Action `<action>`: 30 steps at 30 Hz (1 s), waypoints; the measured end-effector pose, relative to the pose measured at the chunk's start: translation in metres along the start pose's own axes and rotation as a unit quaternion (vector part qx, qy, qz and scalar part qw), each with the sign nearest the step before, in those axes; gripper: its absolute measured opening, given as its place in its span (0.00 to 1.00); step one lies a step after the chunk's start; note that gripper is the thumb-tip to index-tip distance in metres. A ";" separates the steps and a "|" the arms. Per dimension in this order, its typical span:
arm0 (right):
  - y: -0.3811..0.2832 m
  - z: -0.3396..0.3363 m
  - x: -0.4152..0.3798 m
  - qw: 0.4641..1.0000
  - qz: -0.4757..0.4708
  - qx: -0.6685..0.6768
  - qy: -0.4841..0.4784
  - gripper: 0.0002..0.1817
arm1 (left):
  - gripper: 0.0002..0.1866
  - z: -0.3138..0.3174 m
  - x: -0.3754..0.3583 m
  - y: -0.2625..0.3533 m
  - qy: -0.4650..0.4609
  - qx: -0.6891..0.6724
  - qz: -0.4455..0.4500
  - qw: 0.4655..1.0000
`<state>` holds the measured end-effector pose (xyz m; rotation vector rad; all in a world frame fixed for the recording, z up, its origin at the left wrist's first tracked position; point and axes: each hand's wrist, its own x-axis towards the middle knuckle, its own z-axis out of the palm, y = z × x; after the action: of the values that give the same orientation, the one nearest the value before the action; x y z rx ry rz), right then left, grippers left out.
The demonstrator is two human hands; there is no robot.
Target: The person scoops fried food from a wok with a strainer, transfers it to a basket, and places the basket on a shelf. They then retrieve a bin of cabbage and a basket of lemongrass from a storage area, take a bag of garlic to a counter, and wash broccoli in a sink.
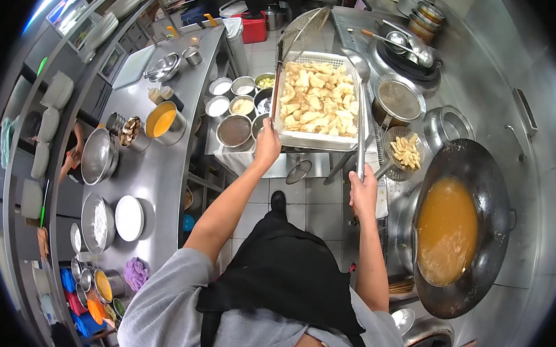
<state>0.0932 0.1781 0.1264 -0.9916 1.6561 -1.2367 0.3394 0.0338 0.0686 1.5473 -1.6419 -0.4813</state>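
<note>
A white basket (321, 138) full of pale yellow fried pieces (320, 97) stands ahead of me. My left hand (267, 145) is closed round the handle of a wire strainer (304, 29), which rises along the basket's left side. Along the right side runs a long metal ladle (358, 66), its handle gripped in my right hand (363, 192). Just right of that hand, a perforated skimmer (389, 155) holds more of the pieces over the stove side. A large black wok (497, 248) with brown liquid (448, 229) sits further right.
Metal seasoning pots (235, 131) stand left of the basket. The left steel counter (163, 196) bears bowls, a pot of orange liquid (163, 123) and a white plate (129, 218). A pot (399, 98) stands at the right. Another person's hands (72, 158) show beyond the left shelf.
</note>
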 end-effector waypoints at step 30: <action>0.109 -0.012 -0.107 0.889 0.248 -0.061 0.380 0.19 | 0.07 0.167 0.098 0.181 -0.493 -0.499 -0.168 0.692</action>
<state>0.1075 0.3032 0.0395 -0.0710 2.4121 -1.2333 0.1032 -0.0690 0.1322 0.6527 -1.2418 -2.2723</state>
